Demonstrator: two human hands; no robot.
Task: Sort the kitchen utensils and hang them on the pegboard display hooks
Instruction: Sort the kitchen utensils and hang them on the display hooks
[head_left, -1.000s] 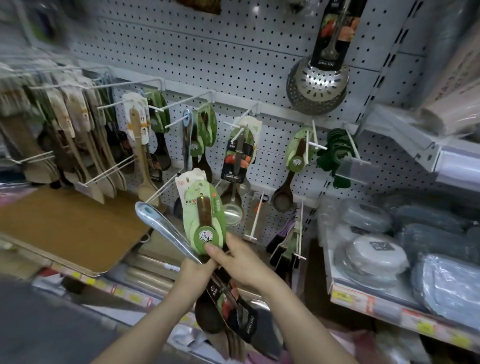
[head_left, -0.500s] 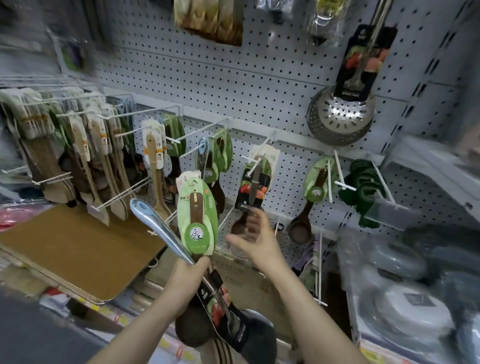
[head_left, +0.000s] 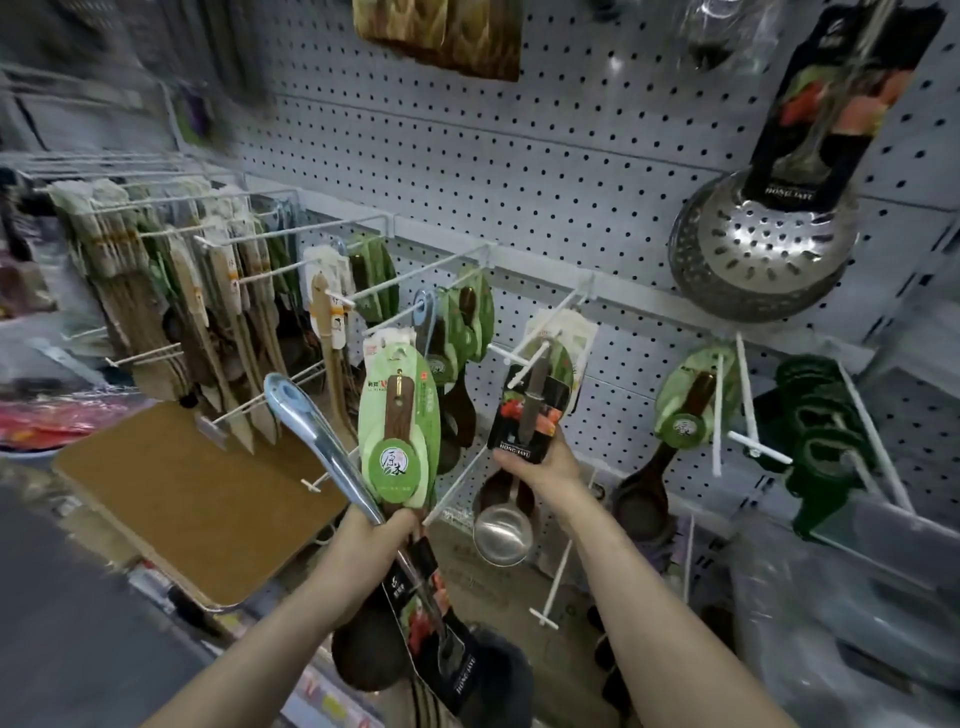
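**Around the display**

A brown board (head_left: 197, 499) with a metal rim lies at lower left. Red packets (head_left: 47, 421), blurred, sit at the far left. Clear plastic containers (head_left: 857, 623) crowd the lower right. Yellow price labels (head_left: 332, 704) show near the bottom.

Pale grey pegboard wall (head_left: 545, 171), white shelf (head_left: 930, 332) at right, brown board (head_left: 182, 493) lower left, dark floor (head_left: 67, 639) below

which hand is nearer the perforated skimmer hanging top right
Right. The right hand grips the black-carded ladle below-left of the skimmer; the left hand, gripping a utensil bundle, is farther left.
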